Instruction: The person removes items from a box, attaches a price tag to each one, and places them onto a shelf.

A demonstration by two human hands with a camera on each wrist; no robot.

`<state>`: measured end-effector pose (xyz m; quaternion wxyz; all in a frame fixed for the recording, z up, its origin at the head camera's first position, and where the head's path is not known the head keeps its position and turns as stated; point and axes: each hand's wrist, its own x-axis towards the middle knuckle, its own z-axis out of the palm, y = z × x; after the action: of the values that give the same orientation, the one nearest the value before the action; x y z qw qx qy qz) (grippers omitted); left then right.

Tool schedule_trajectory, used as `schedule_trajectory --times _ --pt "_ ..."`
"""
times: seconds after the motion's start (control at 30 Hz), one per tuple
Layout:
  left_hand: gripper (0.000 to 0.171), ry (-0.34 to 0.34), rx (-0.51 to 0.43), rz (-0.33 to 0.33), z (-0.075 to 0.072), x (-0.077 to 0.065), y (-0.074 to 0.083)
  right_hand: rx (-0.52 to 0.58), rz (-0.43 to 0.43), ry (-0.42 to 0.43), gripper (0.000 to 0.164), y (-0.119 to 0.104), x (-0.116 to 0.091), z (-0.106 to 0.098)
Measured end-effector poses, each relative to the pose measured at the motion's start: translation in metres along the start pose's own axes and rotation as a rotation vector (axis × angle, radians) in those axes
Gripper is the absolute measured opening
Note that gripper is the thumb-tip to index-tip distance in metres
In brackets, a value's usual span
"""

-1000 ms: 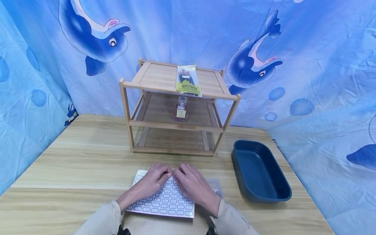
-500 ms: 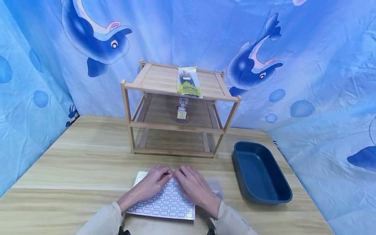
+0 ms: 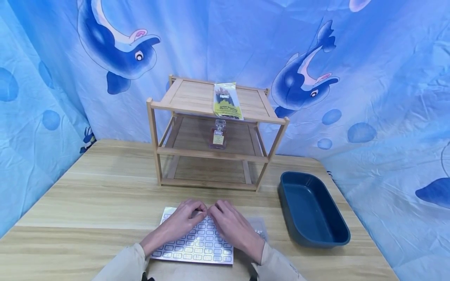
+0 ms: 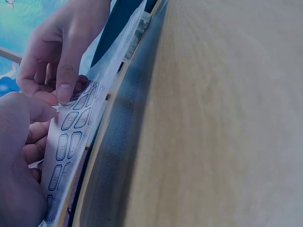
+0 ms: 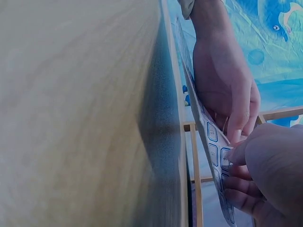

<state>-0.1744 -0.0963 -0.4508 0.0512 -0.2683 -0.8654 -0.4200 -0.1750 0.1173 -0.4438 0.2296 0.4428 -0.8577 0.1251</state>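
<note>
A white sheet of sticker labels (image 3: 197, 249), printed with rows of blue-bordered boxes, is held in front of me, its near part angled above the table. My left hand (image 3: 183, 219) pinches its far edge between thumb and curled fingers. Close beside it, my right hand (image 3: 233, 225) pinches at the same edge, the fingertips of both hands nearly meeting. In the left wrist view, the right thumb (image 4: 66, 85) presses on a label near the edge. From the right wrist view, labels (image 5: 213, 153) show between the two hands. The fingertips partly hide what they pinch.
Behind the hands stands a three-tier wooden rack (image 3: 211, 153), with a perfume bottle (image 3: 218, 136) on its middle shelf and a brush packet (image 3: 227, 102) on top. A dark blue basin (image 3: 313, 210) sits at right. A clear plastic bag (image 3: 259, 226) lies beside the right wrist.
The scene sits slightly lower in the head view as the camera tilts up. Both hands keep their pinch at the sheet's far edge, with light now glinting off the sheet.
</note>
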Motion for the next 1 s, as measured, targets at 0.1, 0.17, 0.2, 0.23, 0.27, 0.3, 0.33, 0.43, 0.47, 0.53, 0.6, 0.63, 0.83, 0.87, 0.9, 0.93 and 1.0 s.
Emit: schedule_trajectory --times 0.1,0.17,0.2,0.23,0.27,0.3,0.33,0.43,0.47,0.53,0.6,0.63,0.83,0.87,0.9,0.93,1.0 --pt "0.005 0.001 0.002 -0.008 0.0006 -0.0001 -0.0004 0.016 0.015 -0.003 0.01 -0.0007 -0.0002 0.0005" --pt "0.004 0.002 0.009 -0.01 0.0009 0.0 -0.0009 0.022 0.023 -0.005 0.01 -0.0009 -0.0002 0.0005" --pt "0.004 0.003 0.012 -0.01 0.0009 -0.0001 -0.0011 0.026 0.026 -0.005 0.009 -0.001 -0.0001 0.0005" --pt "0.005 0.003 0.015 -0.012 0.0009 -0.0003 -0.0013 0.028 0.027 -0.005 0.009 -0.001 -0.0001 0.0005" --pt "0.005 0.006 0.016 -0.012 0.001 -0.0004 -0.0013 0.032 0.028 -0.005 0.009 -0.0011 0.0 0.0004" --pt "0.006 0.006 0.016 -0.015 0.001 -0.0006 -0.0013 0.037 0.029 -0.005 0.009 -0.0011 0.0 0.0004" --pt "0.007 0.006 0.015 -0.018 0.001 -0.0007 -0.0013 0.04 0.029 -0.004 0.009 -0.0011 -0.0001 0.0004" --pt "0.01 0.001 0.011 -0.035 0.0013 -0.001 -0.0009 0.05 0.033 -0.007 0.009 -0.0011 -0.0004 0.0005" --pt "0.01 0.0 0.01 -0.039 0.0014 -0.0009 -0.0008 0.052 0.036 -0.008 0.009 -0.001 -0.0006 0.0008" --pt "0.011 -0.004 0.01 -0.046 0.0016 -0.0009 -0.0008 0.054 0.042 -0.013 0.009 -0.0008 -0.0011 0.0012" --pt "0.012 -0.006 0.012 -0.048 0.0019 -0.0007 -0.0007 0.056 0.05 -0.019 0.008 -0.0006 -0.0015 0.0016" --pt "0.012 -0.005 0.012 -0.046 0.0019 -0.0007 -0.0008 0.056 0.054 -0.022 0.008 -0.0006 -0.0018 0.0016" --pt "0.014 0.001 0.023 -0.038 0.002 -0.0001 -0.0016 0.067 0.055 -0.016 0.01 -0.0007 -0.0017 0.0009" --pt "0.014 0.001 0.024 -0.036 0.0018 0.0001 -0.0018 0.072 0.053 -0.011 0.01 -0.0005 -0.0015 0.0009" --pt "0.014 0.001 0.023 -0.034 0.0016 0.0001 -0.0019 0.077 0.05 -0.005 0.011 -0.0004 -0.0012 0.0007" --pt "0.014 0.001 0.022 -0.032 0.0014 0.0002 -0.0019 0.081 0.047 0.0 0.011 -0.0004 -0.0009 0.0006" --pt "0.014 0.0 0.019 -0.03 0.001 0.0004 -0.0019 0.091 0.048 0.009 0.013 -0.0003 -0.0004 0.0004"
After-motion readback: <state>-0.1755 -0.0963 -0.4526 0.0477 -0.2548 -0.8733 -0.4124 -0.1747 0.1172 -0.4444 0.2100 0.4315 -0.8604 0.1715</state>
